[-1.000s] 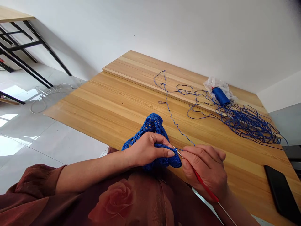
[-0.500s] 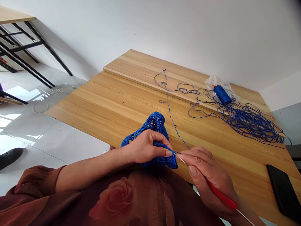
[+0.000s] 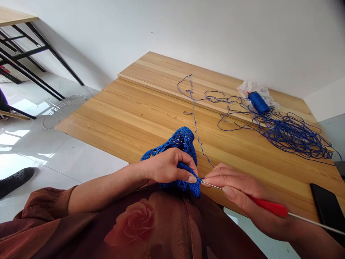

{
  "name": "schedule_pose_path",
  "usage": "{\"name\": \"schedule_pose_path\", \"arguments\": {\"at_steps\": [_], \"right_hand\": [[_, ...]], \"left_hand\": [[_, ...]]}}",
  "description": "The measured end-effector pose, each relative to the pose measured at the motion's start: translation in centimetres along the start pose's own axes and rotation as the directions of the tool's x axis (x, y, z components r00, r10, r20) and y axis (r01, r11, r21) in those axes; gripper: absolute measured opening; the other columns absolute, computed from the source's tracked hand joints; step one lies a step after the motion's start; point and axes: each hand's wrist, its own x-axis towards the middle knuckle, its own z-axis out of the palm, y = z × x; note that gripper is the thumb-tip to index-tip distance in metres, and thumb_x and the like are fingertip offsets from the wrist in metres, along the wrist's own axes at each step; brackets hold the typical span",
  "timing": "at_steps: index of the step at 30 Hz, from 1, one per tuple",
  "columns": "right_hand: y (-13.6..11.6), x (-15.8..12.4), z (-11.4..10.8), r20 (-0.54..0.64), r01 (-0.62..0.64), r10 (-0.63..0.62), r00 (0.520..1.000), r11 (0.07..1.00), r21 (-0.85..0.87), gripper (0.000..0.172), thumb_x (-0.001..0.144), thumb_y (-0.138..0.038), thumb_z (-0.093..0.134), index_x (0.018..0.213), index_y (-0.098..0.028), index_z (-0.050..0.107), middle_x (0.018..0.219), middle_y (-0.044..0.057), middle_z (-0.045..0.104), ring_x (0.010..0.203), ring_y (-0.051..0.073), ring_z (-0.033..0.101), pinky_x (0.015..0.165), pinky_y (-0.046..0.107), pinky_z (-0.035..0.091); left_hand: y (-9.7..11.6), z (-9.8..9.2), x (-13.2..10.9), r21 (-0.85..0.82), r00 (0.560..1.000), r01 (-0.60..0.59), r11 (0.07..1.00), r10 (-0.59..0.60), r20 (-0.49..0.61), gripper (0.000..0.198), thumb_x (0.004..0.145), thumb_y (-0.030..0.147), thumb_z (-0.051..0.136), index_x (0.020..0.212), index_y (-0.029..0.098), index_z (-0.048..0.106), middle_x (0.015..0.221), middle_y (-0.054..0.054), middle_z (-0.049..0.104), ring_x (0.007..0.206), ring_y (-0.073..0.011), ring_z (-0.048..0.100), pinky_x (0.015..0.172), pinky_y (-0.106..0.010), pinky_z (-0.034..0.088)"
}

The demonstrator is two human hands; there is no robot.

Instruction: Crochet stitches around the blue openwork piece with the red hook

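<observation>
The left hand (image 3: 167,167) is closed on the blue crochet piece (image 3: 183,140), thumb and forefinger pinching its working edge at the near rim of the wooden surface (image 3: 129,118), with the rest of the fabric bunched up behind the knuckles. The right hand (image 3: 242,194) is clamped on the red-handled crochet hook (image 3: 266,207), whose metal shaft points left so that its tip meets the fabric just beside the left thumb. The two hands nearly touch. For a clean stitch, the pinch looks best held close to the tip so the edge stays taut, and the working strand (image 3: 198,140) should run free over the right forefinger with even tension. It leads back to a loose yarn tangle (image 3: 291,135) that could snag. A blue spool (image 3: 258,102) lies beyond it on a plastic bag (image 3: 249,86). The hook's head and the loop on it are too small to make out. The fingers hide the stitch, and a dark phone (image 3: 327,208) is cut off at the right edge.
</observation>
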Motion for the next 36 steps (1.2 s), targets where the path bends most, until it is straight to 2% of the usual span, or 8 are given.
{"name": "schedule_pose_path", "arguments": {"at_steps": [3,5,8,10,14,22,30,36], "right_hand": [[1.0,0.3,0.8,-0.041,-0.045,0.055,0.998,0.978,0.206,0.033,0.106,-0.034,0.038,0.113,-0.027,0.069,0.104,0.006,0.070,0.100,0.022,0.065,0.088,0.039,0.054],[1.8,0.7,1.6,-0.160,-0.023,0.067,0.985,0.965,0.263,0.035,0.105,-0.044,0.041,0.099,-0.025,0.069,0.089,0.005,0.066,0.086,0.020,0.063,0.078,0.037,0.053],[2.6,1.3,2.8,-0.395,0.078,-0.072,0.916,0.997,-0.001,0.028,0.098,-0.048,0.057,0.097,-0.024,0.071,0.085,0.005,0.067,0.084,0.021,0.061,0.078,0.037,0.050],[2.8,1.5,3.2,-0.439,0.082,-0.168,0.883,0.975,-0.207,0.025,0.094,-0.043,0.066,0.107,-0.023,0.071,0.094,0.007,0.070,0.091,0.023,0.062,0.084,0.038,0.049],[2.8,1.3,3.3,-0.476,0.028,-0.085,0.875,0.992,-0.126,0.016,0.097,-0.028,0.061,0.107,-0.025,0.072,0.095,0.005,0.071,0.093,0.021,0.064,0.083,0.035,0.052],[3.0,1.3,2.7,-0.399,0.004,0.092,0.912,0.972,0.234,0.024,0.102,-0.029,0.052,0.100,-0.026,0.076,0.093,0.003,0.072,0.089,0.017,0.067,0.081,0.030,0.054],[4.2,1.9,0.7,-0.241,-0.012,0.086,0.967,0.956,0.293,0.030,0.102,-0.038,0.052,0.096,-0.023,0.077,0.093,0.006,0.073,0.091,0.019,0.067,0.085,0.035,0.054],[4.9,1.9,1.0,-0.269,-0.049,0.150,0.952,0.936,0.349,0.031,0.103,-0.039,0.050,0.097,-0.022,0.076,0.091,0.005,0.072,0.091,0.019,0.066,0.086,0.034,0.054]], "left_hand": [[0.0,0.3,-0.1,0.085,0.997,-0.045,0.995,0.050,-0.060,0.023,0.076,0.031,0.078,0.087,0.011,0.076,0.079,-0.004,0.072,0.074,-0.0146,0.062,0.070,-0.023,0.047],[0.0,0.7,-0.1,0.120,0.992,-0.048,0.992,0.062,-0.112,0.023,0.078,0.032,0.078,0.087,0.011,0.076,0.077,-0.003,0.071,0.071,-0.0131,0.059,0.067,-0.022,0.045],[0.1,1.2,0.0,0.116,0.977,-0.019,0.993,0.043,-0.208,0.023,0.079,0.033,0.077,0.085,0.012,0.075,0.078,-0.002,0.071,0.072,-0.0128,0.059,0.068,-0.023,0.045],[0.2,1.5,0.1,0.077,0.967,-0.002,0.997,0.021,-0.254,0.023,0.077,0.033,0.079,0.083,0.012,0.074,0.079,-0.002,0.071,0.073,-0.0130,0.059,0.069,-0.023,0.046],[0.3,1.5,0.1,-0.079,0.970,0.038,0.996,-0.055,-0.237,0.021,0.074,0.030,0.080,0.082,0.013,0.071,0.079,-0.002,0.071,0.072,-0.0128,0.060,0.069,-0.023,0.046],[-0.3,1.3,0.1,-0.395,0.975,0.099,0.914,-0.169,-0.145,0.016,0.076,0.027,0.076,0.083,0.014,0.073,0.080,-0.004,0.072,0.070,-0.0136,0.062,0.069,-0.025,0.049],[-0.2,1.5,0.1,-0.395,0.970,0.098,0.913,-0.176,-0.167,0.022,0.076,0.034,0.080,0.082,0.014,0.073,0.075,-0.002,0.072,0.066,-0.0129,0.062,0.067,-0.025,0.049],[-0.2,1.4,0.2,-0.353,0.962,0.076,0.933,-0.161,-0.219,0.017,0.075,0.027,0.081,0.084,0.015,0.072,0.076,0.000,0.072,0.068,-0.0119,0.062,0.066,-0.023,0.049]]}}
